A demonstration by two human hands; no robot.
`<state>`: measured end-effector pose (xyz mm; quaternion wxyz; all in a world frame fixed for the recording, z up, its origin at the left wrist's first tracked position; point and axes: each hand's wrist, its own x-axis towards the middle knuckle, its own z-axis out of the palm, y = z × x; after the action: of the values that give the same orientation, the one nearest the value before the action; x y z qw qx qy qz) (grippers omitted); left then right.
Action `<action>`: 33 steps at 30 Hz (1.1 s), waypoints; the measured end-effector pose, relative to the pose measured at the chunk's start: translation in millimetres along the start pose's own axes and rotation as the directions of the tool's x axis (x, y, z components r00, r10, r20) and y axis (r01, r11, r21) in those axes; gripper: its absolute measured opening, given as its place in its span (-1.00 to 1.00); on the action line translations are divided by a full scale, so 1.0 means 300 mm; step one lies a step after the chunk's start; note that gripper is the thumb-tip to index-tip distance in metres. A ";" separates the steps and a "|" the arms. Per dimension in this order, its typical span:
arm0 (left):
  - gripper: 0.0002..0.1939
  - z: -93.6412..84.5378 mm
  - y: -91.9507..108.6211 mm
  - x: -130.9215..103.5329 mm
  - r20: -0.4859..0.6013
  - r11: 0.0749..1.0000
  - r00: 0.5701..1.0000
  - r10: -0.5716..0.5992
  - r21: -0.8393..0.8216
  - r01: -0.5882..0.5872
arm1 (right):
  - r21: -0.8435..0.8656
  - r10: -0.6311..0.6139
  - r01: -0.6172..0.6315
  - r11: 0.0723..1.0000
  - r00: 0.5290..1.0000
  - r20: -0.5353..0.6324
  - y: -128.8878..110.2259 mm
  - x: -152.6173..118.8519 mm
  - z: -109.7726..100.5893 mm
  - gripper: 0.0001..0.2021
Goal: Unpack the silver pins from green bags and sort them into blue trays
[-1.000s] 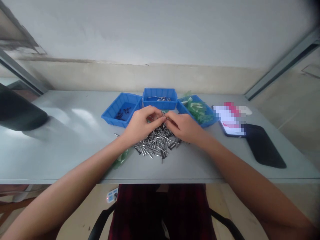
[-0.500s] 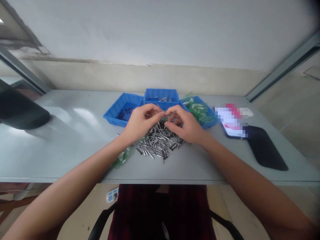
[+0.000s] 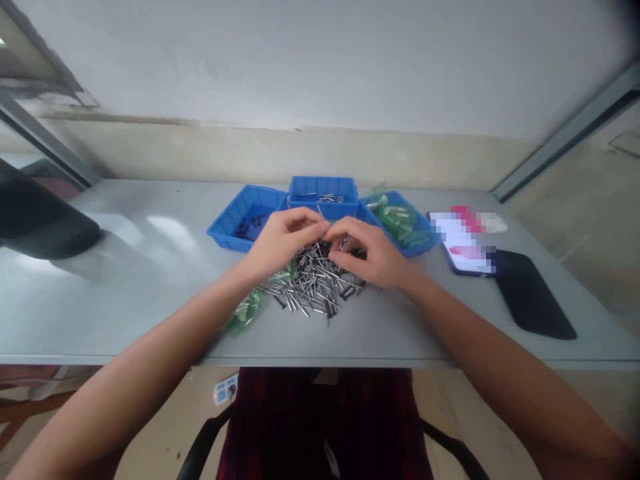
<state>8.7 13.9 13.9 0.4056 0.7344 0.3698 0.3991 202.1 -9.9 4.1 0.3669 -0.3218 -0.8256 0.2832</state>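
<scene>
On the grey tabletop, left to right: dark rounded object at the far edge; blue plastic tray with a few small black parts; left hand, fingertips pinched on a thin metal pin, meeting the right hand, which seems to pinch it too, above the loose heap of silver pins kept within reach; middle blue tray of pins; blue tray of green sleeves; black phone.

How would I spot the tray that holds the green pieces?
Start at the grey table and find the row of three blue trays behind the pile of metal pins. The green-piece tray is the rightmost, next to the phone. Only it holds pale green parts; the others hold dark or metal bits.
</scene>
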 end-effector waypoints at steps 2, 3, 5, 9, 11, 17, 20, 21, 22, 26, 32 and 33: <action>-0.83 -0.002 0.000 -0.001 0.033 1.000 0.999 -0.012 -0.023 0.012 | -0.011 -0.014 0.014 1.000 1.000 0.010 -0.003 -0.002 -0.001 -0.85; -0.83 -0.003 0.000 -0.002 0.044 0.999 0.999 -0.015 -0.033 0.016 | -0.010 -0.018 0.018 1.000 1.000 0.013 -0.005 -0.002 -0.001 -0.85; -0.80 -0.003 0.004 -0.004 0.060 0.999 0.998 -0.018 -0.040 0.020 | 0.010 -0.022 0.022 1.000 1.000 0.014 -0.008 -0.002 0.001 -0.86; -0.74 -0.002 0.010 -0.002 0.100 0.999 0.995 -0.030 -0.008 0.031 | 0.052 0.026 -0.024 0.998 0.999 -0.046 -0.009 0.005 0.005 -0.86; -0.74 -0.001 0.004 0.001 0.087 0.998 0.995 -0.051 0.027 0.049 | 0.051 0.098 -0.094 0.994 0.990 -0.097 -0.003 0.011 0.006 -0.85; -0.77 0.012 -0.038 -0.002 0.053 0.866 0.996 0.072 0.492 -0.089 | 0.062 0.266 -0.260 0.964 0.951 -0.156 0.045 0.019 0.009 -0.79; -0.79 0.018 -0.046 -0.009 0.135 0.724 0.980 0.144 0.660 -0.198 | 0.080 0.310 -0.301 0.950 0.940 -0.143 0.061 0.018 0.015 -0.74; -0.79 0.019 -0.046 -0.011 0.155 0.705 0.977 0.147 0.676 -0.213 | 0.085 0.319 -0.310 0.947 0.938 -0.137 0.064 0.018 0.018 -0.72; -0.79 0.019 -0.046 -0.012 0.168 0.696 0.975 0.147 0.683 -0.223 | 0.091 0.328 -0.318 0.944 0.936 -0.131 0.067 0.018 0.022 -0.70; -0.78 0.017 -0.043 -0.013 0.209 0.650 0.967 0.143 0.717 -0.251 | 0.109 0.356 -0.343 0.933 0.924 -0.139 0.084 0.029 0.037 -0.65; -0.75 0.019 -0.043 -0.015 0.269 0.605 0.955 0.129 0.742 -0.290 | 0.199 0.416 -0.382 0.902 0.893 -0.172 0.133 0.073 0.034 -0.52; -0.75 0.020 -0.044 -0.016 0.273 0.608 0.953 0.131 0.737 -0.295 | 0.222 0.423 -0.384 0.896 0.890 -0.171 0.142 0.079 0.032 -0.47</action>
<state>9.0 13.0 -1.3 0.0365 0.9101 0.3733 0.1763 196.0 32.2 -21.2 0.4147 -0.4806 -0.6664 0.3910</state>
